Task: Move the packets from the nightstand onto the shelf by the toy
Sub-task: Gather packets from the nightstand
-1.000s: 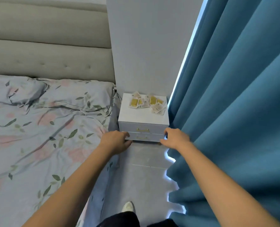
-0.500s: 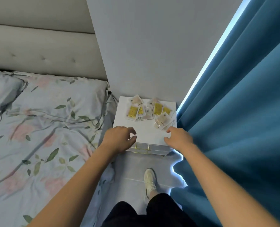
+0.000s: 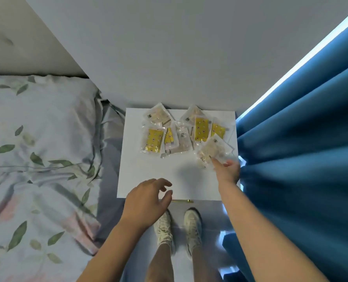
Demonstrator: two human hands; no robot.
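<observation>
At the right fingers (image 3: 215, 162), the nearest of the packets (image 3: 212, 150) is now touched at its near corner; half a second ago the right hand (image 3: 227, 171) hung over the front edge, short of the pile. Whether those fingers pinch yet I cannot tell. The left hand (image 3: 148, 197) has come up over the front edge too, fingers loosely curled, holding nothing. Collection is likely only starting: all packets lie beyond both hands, at the wall end of the white nightstand (image 3: 148, 180). A flowered bed (image 3: 36, 149) lies left, a blue curtain (image 3: 301, 159) right; no shelf shows.
</observation>
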